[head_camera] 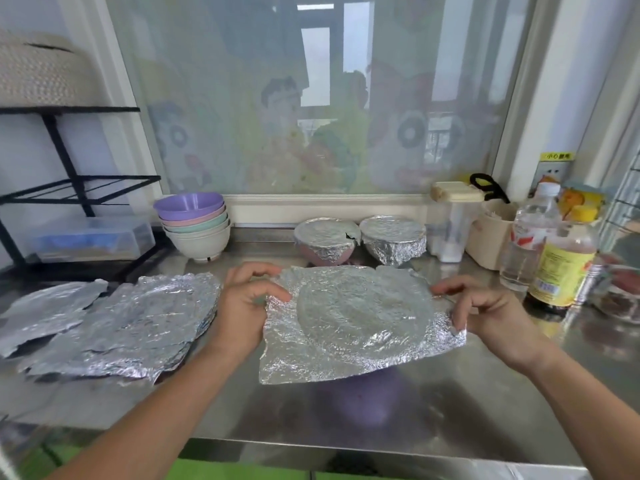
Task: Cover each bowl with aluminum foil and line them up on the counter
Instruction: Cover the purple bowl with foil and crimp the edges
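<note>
A crinkled foil sheet (360,320) lies over a purple bowl (363,386) in the middle of the steel counter (450,403); a round rim print shows through the foil. My left hand (246,303) pinches the sheet's left edge. My right hand (485,306) pinches its right edge. Behind stand two foil-covered bowls side by side, a pink one (325,242) whose foil is torn at the rim and another fully wrapped (393,242). A stack of bare bowls (194,226), purple on top, waits at the back left. Loose foil sheets (114,320) are piled on the left.
A black wire rack (69,188) and a clear plastic box (90,240) stand at the far left. On the right are a lidded container (453,223), a clear bottle (530,244), a yellow-labelled bottle (564,268) and a cream tub (491,233). A window runs along the back.
</note>
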`<state>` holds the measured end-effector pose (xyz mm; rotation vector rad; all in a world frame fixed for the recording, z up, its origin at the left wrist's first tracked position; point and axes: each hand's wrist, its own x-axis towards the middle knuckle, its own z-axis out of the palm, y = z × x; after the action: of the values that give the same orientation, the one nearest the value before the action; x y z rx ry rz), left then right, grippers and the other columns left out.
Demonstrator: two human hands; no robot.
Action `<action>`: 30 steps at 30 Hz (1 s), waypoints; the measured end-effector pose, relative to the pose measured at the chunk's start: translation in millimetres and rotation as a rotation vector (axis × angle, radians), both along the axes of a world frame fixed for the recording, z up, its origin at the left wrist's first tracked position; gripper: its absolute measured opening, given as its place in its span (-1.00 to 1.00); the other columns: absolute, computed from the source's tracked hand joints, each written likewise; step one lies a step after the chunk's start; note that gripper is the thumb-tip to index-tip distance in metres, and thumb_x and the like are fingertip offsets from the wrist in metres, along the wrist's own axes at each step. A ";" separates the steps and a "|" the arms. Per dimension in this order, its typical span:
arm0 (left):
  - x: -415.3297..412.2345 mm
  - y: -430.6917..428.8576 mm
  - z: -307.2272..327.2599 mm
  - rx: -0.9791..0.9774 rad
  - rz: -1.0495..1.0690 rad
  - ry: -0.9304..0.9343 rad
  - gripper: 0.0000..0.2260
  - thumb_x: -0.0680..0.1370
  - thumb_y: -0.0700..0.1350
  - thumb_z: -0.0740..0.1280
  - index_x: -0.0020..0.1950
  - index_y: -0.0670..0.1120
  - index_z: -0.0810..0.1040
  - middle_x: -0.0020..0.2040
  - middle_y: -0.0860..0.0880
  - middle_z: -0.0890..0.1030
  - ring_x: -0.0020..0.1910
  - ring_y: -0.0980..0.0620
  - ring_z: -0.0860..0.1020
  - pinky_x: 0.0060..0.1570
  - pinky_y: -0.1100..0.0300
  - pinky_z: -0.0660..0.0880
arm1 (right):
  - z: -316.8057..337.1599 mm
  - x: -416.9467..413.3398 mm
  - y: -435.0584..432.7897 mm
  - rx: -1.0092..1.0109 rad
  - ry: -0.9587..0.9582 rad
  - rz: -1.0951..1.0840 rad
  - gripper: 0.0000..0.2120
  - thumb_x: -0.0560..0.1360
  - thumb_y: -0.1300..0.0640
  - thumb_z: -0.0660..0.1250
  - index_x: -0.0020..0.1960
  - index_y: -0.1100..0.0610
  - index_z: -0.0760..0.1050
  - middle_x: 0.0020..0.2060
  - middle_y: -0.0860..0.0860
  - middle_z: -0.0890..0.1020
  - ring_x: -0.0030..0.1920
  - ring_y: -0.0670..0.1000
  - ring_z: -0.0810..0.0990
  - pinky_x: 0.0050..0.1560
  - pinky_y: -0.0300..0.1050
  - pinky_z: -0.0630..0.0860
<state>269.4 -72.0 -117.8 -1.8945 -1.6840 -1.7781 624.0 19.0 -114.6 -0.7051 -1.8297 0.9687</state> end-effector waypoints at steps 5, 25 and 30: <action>-3.0 1.6 -4.7 0.032 0.007 0.061 -0.36 0.22 -0.67 0.18 -0.16 0.05 0.66 0.06 -0.02 0.57 0.11 -0.03 0.46 0.13 0.31 0.32 | 1.5 -2.0 2.7 0.022 -0.064 0.023 -0.53 0.29 0.60 0.41 -0.51 0.06 0.56 0.01 -0.03 0.66 0.03 -0.03 0.60 0.03 -0.30 0.45; 92.8 12.8 16.8 -0.864 0.047 0.641 -0.34 0.56 0.37 -0.06 0.57 0.08 0.02 0.60 -0.02 -0.11 0.56 -0.08 -0.22 0.48 -0.20 -0.10 | 30.3 -95.4 -1.1 0.189 -0.958 -0.127 -0.47 0.63 -0.20 0.08 0.55 -0.06 0.18 0.56 -0.08 0.15 0.54 -0.03 0.12 0.51 0.01 0.10; 86.5 22.8 12.9 -0.774 0.040 0.598 -0.39 0.56 0.36 -0.03 0.54 0.08 0.15 0.60 0.00 0.00 0.56 -0.03 -0.11 0.51 -0.07 -0.03 | 17.0 -85.5 0.2 0.051 -0.763 -0.145 -0.49 0.64 -0.11 0.13 0.50 0.14 0.32 0.54 -0.04 0.21 0.53 -0.09 0.14 0.40 -0.27 0.03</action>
<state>355.9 -49.2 -104.9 -2.2666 -2.2523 -0.4146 538.5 19.2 -97.6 -1.2762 -2.3919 0.5832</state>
